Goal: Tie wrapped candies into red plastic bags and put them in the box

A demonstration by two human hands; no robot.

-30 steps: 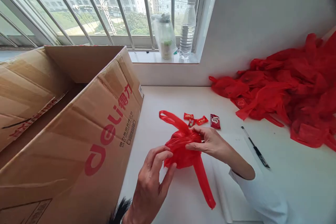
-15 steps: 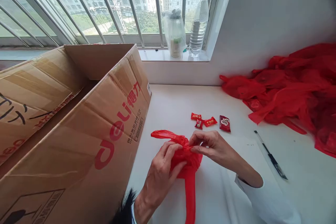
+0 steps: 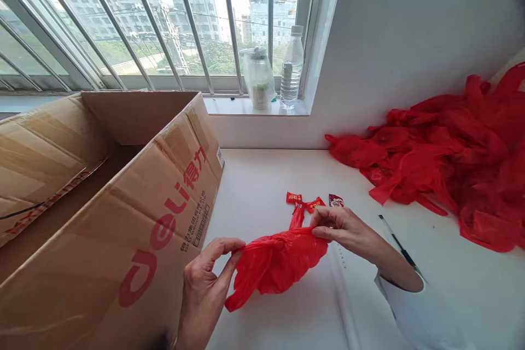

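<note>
A crumpled red plastic bag [image 3: 281,262] is stretched between my two hands, just over the white table. My left hand [image 3: 207,284] pinches its left side between thumb and fingertips. At the bag's upper right edge, my right hand [image 3: 348,229] grips the plastic in the same way. One handle of the bag sticks up toward several small wrapped candies [image 3: 315,205] lying just beyond it. A dark red packet [image 3: 336,200] sits to their right, partly hidden by my right hand. What the bag contains, if anything, cannot be seen.
An open cardboard box [image 3: 164,219] stands on the left, its wall close to my left hand. A heap of red plastic bags [image 3: 443,158] lies at the right. A pen [image 3: 400,243] rests near my right forearm. On the windowsill are a water bottle [image 3: 291,74] and a bagged jar [image 3: 259,85].
My hands have moved apart, the left one toward the box, and the bunched red bag is now spread wider between them. The camera view has shifted too.
</note>
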